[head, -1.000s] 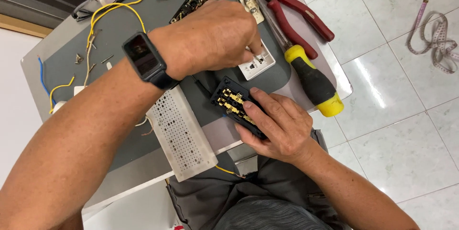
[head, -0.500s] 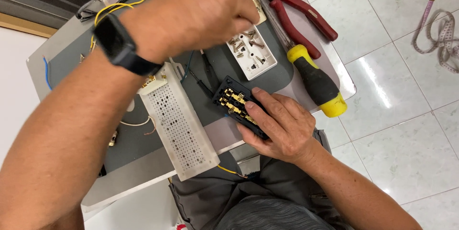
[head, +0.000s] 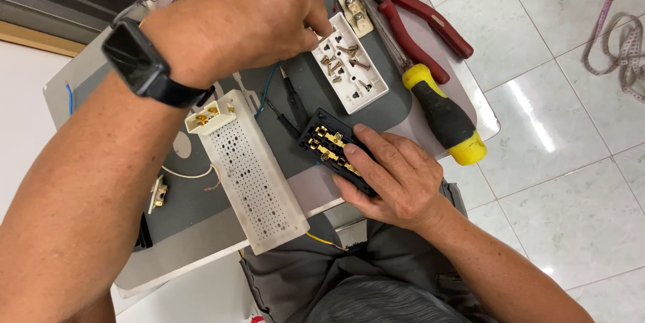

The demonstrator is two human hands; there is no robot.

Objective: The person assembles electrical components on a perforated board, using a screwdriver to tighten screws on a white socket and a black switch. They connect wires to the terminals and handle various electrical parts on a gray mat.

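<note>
The right hand (head: pixel 396 178) presses down on a black socket block (head: pixel 334 147) with brass contacts, fingers laid flat over its near end and thumb curled round its edge — clamped on it, holding it against the grey surface (head: pixel 201 225). Taking that block as the landmark: just beyond it lies a white socket faceplate (head: pixel 349 66), face up, with several small screws (head: pixel 342 51) resting on it. The left hand (head: pixel 245 17) hovers over the far-left corner of the faceplate, fingers bunched together with the tips pinched at the plate's edge; whether a screw sits between them cannot be told. A black watch (head: pixel 138 61) circles that wrist.

To the left of the block, just beside it, lies a long white perforated casing (head: pixel 252 175) with brass terminals at its far end. Between casing and block runs a thin black probe-like tool (head: pixel 292 98), next to a short blue wire (head: pixel 267 91). To the right of the block lies a screwdriver with a yellow-and-black handle (head: pixel 443 113), and beyond that red-handled pliers (head: pixel 416 17). A smaller white socket piece (head: pixel 355 11) sits beyond the faceplate. Well to the right, on the tiled floor (head: pixel 571 162), lies a coiled measuring tape (head: pixel 621 48).
</note>
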